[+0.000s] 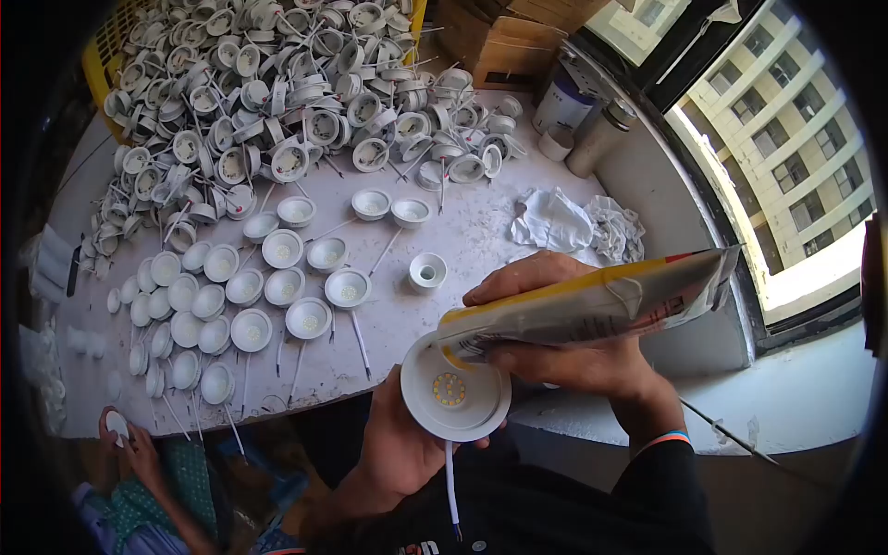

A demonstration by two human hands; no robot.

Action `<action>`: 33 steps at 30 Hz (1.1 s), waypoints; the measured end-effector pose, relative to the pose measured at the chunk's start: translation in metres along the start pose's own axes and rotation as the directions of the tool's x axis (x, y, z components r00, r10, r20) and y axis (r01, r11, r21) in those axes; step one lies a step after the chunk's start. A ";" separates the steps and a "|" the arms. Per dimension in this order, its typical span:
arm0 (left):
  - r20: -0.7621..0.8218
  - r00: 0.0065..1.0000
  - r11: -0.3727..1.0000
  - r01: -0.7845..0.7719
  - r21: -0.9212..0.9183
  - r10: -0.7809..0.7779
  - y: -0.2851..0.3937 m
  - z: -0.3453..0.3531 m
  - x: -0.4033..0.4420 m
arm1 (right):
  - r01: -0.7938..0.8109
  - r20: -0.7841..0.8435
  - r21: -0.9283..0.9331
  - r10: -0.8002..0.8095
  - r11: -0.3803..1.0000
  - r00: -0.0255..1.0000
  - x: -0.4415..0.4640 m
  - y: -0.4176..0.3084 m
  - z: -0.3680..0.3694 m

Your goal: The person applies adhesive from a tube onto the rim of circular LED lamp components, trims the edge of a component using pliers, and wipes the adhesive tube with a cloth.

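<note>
My left hand (pixel 400 442) has its grip around the white lamp cup (pixel 456 393), just off the tabletop's (pixel 481 222) front edge. My right hand (pixel 578 365) grips the yellow-edged pouch (pixel 592 305), its lower end seemingly touching the cup's rim, though my fingers partly block that.

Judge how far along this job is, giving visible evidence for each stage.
Probably done: the spaced-out cups in loose rows, though their finish is unclear. In hand: the left hand holds one cup, the right hand a pouch at its rim. Probably left: the larger jumbled heap behind, suggesting much remains.
</note>
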State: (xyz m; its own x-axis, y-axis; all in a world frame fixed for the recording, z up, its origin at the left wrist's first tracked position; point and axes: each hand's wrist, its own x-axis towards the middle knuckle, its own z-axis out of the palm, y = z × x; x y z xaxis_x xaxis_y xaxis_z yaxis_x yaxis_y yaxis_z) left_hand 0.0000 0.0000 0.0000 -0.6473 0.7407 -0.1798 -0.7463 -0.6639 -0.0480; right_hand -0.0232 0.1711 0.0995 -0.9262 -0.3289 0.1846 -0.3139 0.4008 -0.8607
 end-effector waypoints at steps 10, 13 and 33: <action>-0.004 1.000 0.999 0.025 -0.040 -0.025 0.001 -0.008 0.003 | -0.139 -0.061 0.046 0.142 0.989 0.988 0.006 -0.011 0.001; 0.100 0.989 0.992 0.112 -0.063 -0.105 0.006 -0.018 0.004 | -0.170 -0.070 -0.024 0.168 0.985 0.983 0.007 -0.016 0.003; 0.184 0.978 0.991 0.117 -0.070 -0.102 0.004 -0.005 0.000 | -0.058 -0.063 0.053 0.061 0.997 0.996 0.004 -0.006 0.003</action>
State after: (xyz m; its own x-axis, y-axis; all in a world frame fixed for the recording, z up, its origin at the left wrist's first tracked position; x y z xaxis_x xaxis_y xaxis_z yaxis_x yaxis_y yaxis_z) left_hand -0.0017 -0.0030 -0.0054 -0.5849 0.8110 0.0099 -0.8042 -0.5783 -0.1369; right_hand -0.0249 0.1651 0.1040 -0.9548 -0.2497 0.1611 -0.2484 0.3732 -0.8939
